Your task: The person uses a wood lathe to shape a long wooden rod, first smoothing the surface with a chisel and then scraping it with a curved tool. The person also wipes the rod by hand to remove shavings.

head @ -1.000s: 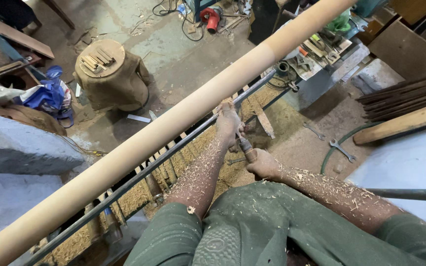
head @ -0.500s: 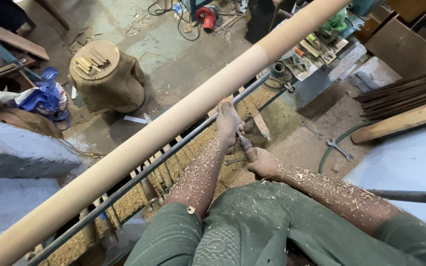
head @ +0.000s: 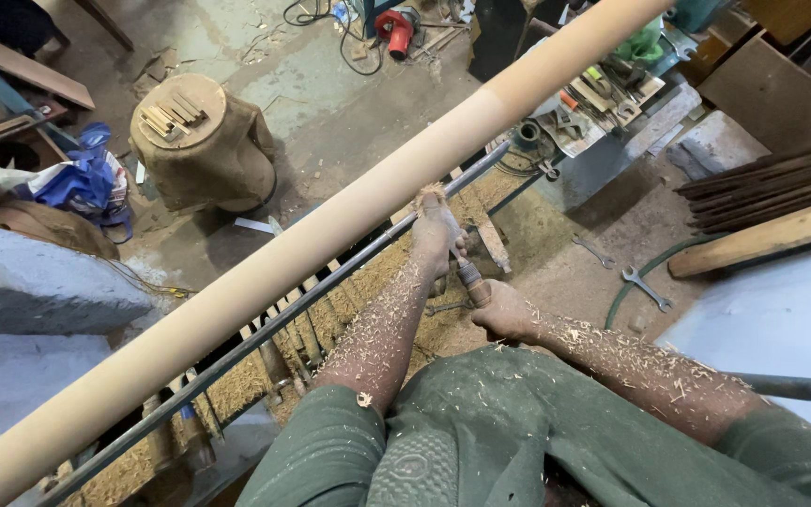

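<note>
A: Status? Long pale round wooden pole (head: 312,235) runs diagonally, near left to far right, above a dark metal rail (head: 330,291).
B: Left hand (head: 438,235) presses a wooden-handled turning chisel (head: 469,280) at the pole, fingers clamped on its front; right hand (head: 504,314) fingers closed round the handle. Looks like the smoothing pass; next needs steady pressure along the rail.
A: Surroundings?
B: Shavings under the rail, concrete floor (head: 330,103), a tree-stump block (head: 201,141) far left, spanners (head: 645,286) right.
</note>
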